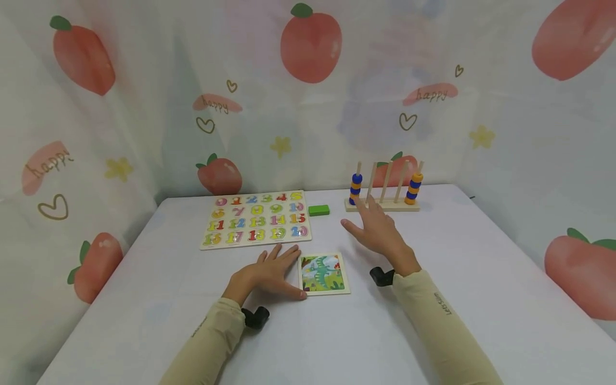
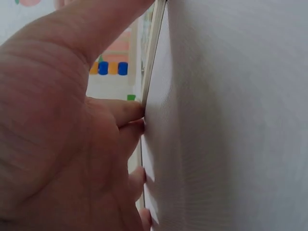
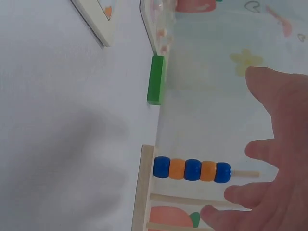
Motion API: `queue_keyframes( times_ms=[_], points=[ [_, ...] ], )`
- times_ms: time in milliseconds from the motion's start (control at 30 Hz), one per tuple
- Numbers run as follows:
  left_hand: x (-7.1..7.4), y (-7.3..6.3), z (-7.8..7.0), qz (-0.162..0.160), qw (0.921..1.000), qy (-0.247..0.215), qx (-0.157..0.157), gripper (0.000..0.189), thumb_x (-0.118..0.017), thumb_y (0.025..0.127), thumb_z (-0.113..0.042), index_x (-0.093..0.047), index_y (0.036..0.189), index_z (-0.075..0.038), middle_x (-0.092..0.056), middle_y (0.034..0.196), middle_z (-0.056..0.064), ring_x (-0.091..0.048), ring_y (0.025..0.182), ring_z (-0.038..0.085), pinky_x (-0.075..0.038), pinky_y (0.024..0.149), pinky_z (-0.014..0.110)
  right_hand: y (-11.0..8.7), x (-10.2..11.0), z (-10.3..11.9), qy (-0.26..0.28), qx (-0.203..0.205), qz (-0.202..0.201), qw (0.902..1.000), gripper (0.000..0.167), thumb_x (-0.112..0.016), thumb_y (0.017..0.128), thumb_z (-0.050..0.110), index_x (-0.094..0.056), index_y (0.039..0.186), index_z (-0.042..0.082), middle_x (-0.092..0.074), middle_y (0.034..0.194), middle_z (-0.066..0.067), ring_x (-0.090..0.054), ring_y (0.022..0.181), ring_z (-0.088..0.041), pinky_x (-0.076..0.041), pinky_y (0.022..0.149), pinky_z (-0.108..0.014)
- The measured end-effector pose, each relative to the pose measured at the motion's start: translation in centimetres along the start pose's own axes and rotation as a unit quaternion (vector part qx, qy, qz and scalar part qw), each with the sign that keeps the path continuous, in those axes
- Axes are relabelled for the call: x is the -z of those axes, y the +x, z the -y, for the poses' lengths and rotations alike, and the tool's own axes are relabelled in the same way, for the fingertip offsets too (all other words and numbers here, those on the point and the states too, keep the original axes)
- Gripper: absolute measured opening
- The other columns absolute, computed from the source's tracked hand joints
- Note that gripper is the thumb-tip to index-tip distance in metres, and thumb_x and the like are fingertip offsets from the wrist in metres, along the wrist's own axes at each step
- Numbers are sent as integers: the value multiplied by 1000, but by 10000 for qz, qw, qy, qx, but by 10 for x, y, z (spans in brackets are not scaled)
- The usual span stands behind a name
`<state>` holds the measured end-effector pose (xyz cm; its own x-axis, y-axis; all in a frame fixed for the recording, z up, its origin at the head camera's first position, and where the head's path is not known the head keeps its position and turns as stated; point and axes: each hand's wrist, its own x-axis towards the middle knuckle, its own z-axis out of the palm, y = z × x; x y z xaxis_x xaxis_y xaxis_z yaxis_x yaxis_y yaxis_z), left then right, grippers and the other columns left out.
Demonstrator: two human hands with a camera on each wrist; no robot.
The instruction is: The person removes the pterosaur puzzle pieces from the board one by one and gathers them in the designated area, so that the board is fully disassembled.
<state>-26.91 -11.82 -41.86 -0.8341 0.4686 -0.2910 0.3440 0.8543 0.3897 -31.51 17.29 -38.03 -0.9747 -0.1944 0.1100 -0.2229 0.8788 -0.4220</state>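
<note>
A small square dinosaur picture puzzle [image 1: 323, 274] with a pale frame lies flat on the table. My left hand [image 1: 267, 275] is at its left side, fingers spread, with the thumb by the near corner and a fingertip by the far one. In the left wrist view, the thumb and a finger [image 2: 127, 110] meet the edge of the puzzle's frame. Above the table, to the right of the puzzle, my right hand [image 1: 380, 232] holds nothing, its fingers spread and pointing towards a wooden bead rack [image 1: 382, 206]. Blue and orange beads [image 3: 192, 170] sit on the rack's two outer pegs.
A number board [image 1: 255, 219] with colourful numerals 0 to 20 lies behind the left hand. Beside its right edge is a green block [image 1: 318, 210]. A curtain printed with peaches [image 1: 311, 48] surrounds the white table [image 1: 144, 299] at the back and sides.
</note>
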Motion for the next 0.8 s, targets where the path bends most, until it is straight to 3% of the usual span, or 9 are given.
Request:
queue_keyframes(
  times_ms=[433,800],
  points=[
    [1,-2,1,-4,10000,-69,-68,108,-81,87,-62,-29,171,-17,-19,179,2,-3,165,33,-2,130,59,-4,-11,23,732,623,227,9951,75,-65,107,40,-36,167,5,-32,170,-25,-28,157,-46,-28,122,-68],
    [1,-1,6,-8,9999,-111,-94,108,-79,87,-67,-30,171,-19,-21,178,2,-4,164,34,-4,130,60,-3,-42,43,367,1285,650,9889,61,-72,105,31,-54,155,2,-55,151,-25,-52,140,-42,-44,115,-61]
  ],
)
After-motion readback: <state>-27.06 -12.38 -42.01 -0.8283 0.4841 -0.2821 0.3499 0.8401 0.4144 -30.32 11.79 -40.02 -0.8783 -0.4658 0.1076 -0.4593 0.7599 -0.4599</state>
